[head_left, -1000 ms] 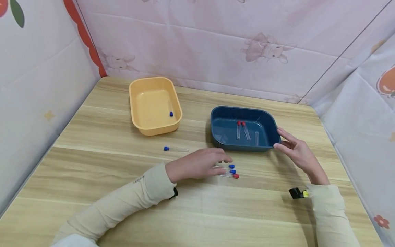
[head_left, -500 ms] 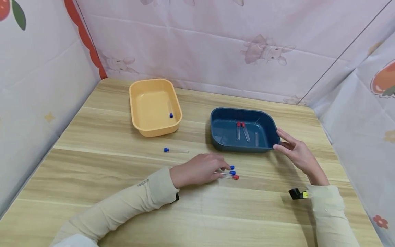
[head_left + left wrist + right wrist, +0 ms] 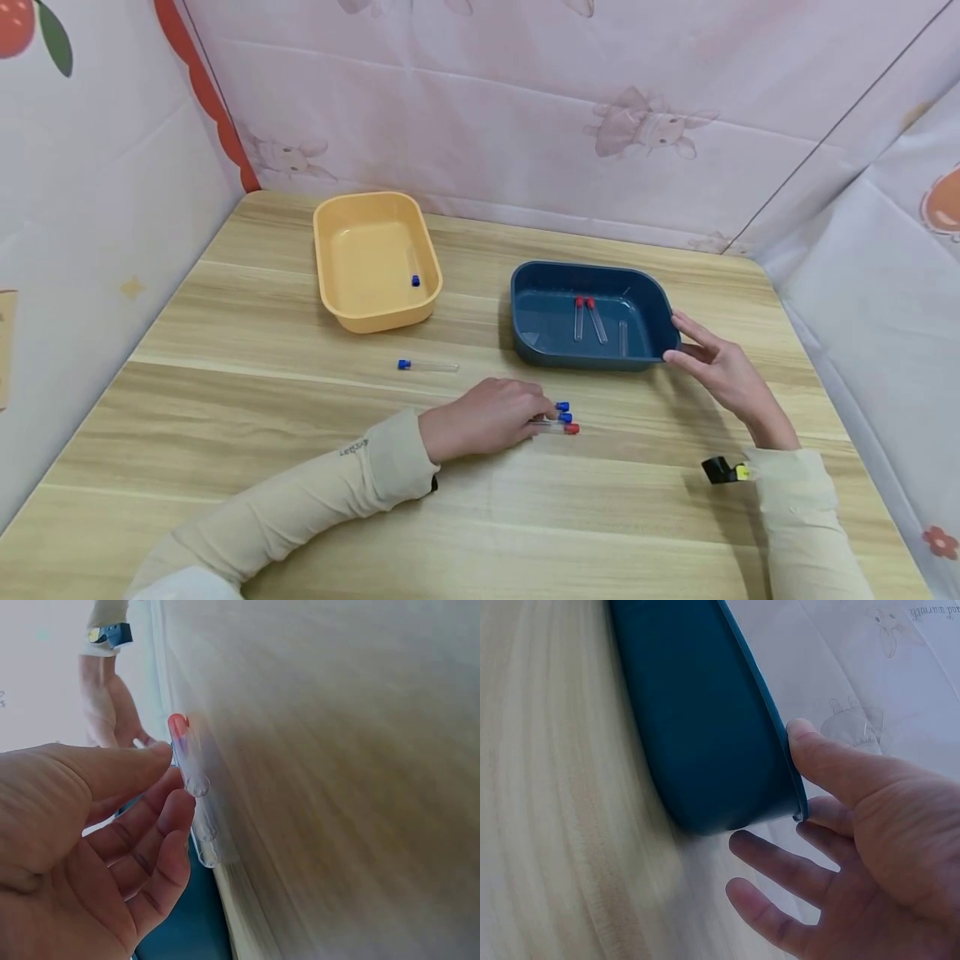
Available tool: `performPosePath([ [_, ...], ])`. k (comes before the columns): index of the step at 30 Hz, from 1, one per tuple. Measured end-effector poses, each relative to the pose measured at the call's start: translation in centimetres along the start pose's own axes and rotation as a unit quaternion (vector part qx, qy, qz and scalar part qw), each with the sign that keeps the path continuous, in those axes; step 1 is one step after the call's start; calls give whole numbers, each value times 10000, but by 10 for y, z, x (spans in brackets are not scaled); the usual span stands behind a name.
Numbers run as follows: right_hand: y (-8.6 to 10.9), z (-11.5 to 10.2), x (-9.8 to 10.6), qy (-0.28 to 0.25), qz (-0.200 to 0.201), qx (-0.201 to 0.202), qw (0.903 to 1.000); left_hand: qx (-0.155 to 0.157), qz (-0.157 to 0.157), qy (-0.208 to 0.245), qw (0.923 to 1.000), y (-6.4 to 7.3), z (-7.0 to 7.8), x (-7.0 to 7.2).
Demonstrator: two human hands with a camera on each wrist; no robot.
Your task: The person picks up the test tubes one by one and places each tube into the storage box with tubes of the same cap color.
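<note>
Three clear test tubes lie side by side on the table, two with blue caps (image 3: pixel 564 417) and one with a red cap (image 3: pixel 572 429). My left hand (image 3: pixel 483 417) reaches over their uncapped ends, thumb and fingers bent around them. In the left wrist view the thumb meets the side of the tubes (image 3: pixel 197 785); whether it pinches one is hidden. My right hand (image 3: pixel 727 375) touches the right end of a dark blue basin (image 3: pixel 585 360), thumb on the rim and fingers spread. Two red-capped tubes (image 3: pixel 591 317) and a clear tube-like piece (image 3: pixel 623 337) lie inside it.
A yellow basin (image 3: pixel 378 320) at the back left holds one blue-capped tube (image 3: pixel 416 280). Another blue-capped tube (image 3: pixel 427 366) lies on the table in front of it. Printed cloth walls (image 3: pixel 480 108) bound the wooden table (image 3: pixel 247 400) at the back and sides.
My left hand has come down from above the tubes, bent its fingers around them and edged right. The tubes have shifted very slightly. My right hand keeps its place on the dark blue basin.
</note>
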State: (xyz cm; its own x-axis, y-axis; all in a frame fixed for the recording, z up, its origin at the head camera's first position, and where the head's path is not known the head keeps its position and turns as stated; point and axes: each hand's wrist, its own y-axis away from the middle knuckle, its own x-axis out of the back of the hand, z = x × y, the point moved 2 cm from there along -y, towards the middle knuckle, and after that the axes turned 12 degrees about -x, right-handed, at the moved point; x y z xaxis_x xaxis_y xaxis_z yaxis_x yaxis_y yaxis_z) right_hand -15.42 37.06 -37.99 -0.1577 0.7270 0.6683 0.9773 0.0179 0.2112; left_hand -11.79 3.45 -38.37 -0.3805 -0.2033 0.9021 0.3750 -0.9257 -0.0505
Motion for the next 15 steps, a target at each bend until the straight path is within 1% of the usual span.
performPosePath([
  [9,1,0,0,25,-18,-18,10000,64,28,-468,9989,-1,6,-2],
  [15,1,0,0,-30,-33,5,10000,128,-68,-490,9987,-3,7,-3],
])
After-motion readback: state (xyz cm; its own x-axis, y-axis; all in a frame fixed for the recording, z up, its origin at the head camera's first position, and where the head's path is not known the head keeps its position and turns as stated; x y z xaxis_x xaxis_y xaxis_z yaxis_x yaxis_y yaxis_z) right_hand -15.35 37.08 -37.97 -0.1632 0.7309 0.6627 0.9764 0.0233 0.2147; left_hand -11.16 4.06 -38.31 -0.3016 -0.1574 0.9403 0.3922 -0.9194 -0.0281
